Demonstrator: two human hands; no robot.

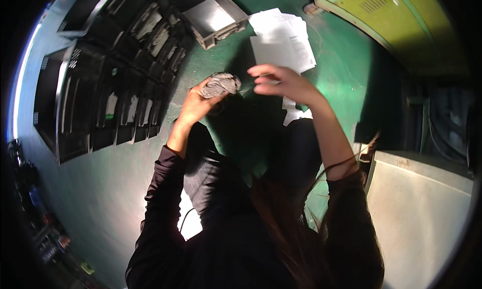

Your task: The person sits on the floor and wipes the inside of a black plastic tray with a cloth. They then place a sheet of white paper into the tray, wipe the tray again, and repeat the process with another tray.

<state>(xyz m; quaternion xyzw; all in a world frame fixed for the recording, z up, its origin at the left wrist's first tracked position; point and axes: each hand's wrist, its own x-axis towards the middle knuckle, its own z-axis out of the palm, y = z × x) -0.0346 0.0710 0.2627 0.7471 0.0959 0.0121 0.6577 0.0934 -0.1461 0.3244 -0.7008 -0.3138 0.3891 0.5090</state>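
Note:
My left hand (193, 104) is closed round a grey, speckled wad of crumpled cloth (220, 85), holding it above the green floor in front of my knees. Some of that hand's fingers are hidden behind the cloth. To the right of it, my right hand (283, 83) hangs in the air with its fingers apart and slightly curled, and nothing shows in them. The fingertips point toward the cloth but do not touch it. Under and beyond the right hand, white paper sheets (276, 50) lie overlapping on the floor.
Stacked black plastic crates (75, 108) stand along the left. A grey open bin (213, 18) sits at the far middle. A yellow-green metal cabinet (381, 18) rises at the far right, and a pale box-like unit (416, 203) stands by my right elbow.

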